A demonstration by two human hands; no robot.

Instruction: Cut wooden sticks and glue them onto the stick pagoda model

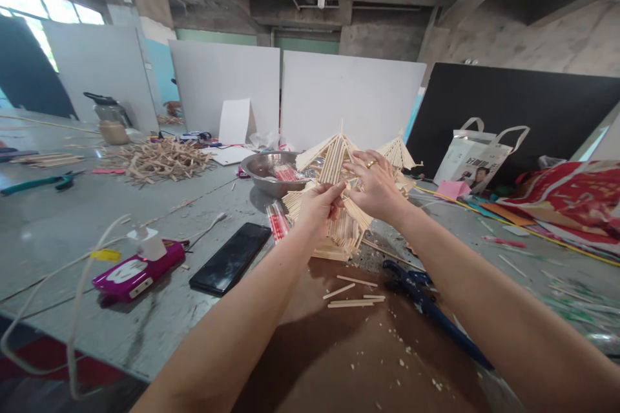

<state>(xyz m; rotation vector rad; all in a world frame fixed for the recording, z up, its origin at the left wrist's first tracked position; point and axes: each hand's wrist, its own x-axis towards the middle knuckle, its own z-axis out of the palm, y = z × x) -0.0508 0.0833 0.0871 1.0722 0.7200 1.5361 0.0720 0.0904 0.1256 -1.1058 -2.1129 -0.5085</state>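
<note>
While our two hands meet at the stick model [334,161], it stands before us at the far edge of a brown board [300,335] on the grey counter [150,206]. Our left hand [323,205] is curled closed on the lower edge of its peaked upper roof; whether a loose stick is also pinched there we cannot tell. Our right hand [375,182], partly open with fingers stretched, rests against the roof's right side. Behind and to the left we see a metal bowl [266,187]; nearer us lie a black phone [231,259] and a purple power strip [140,276] with a white plug [145,244] in it. On the board, short sticks [351,304] lie beside blue-handled pliers [431,311], among scattered pale crumbs.
</note>
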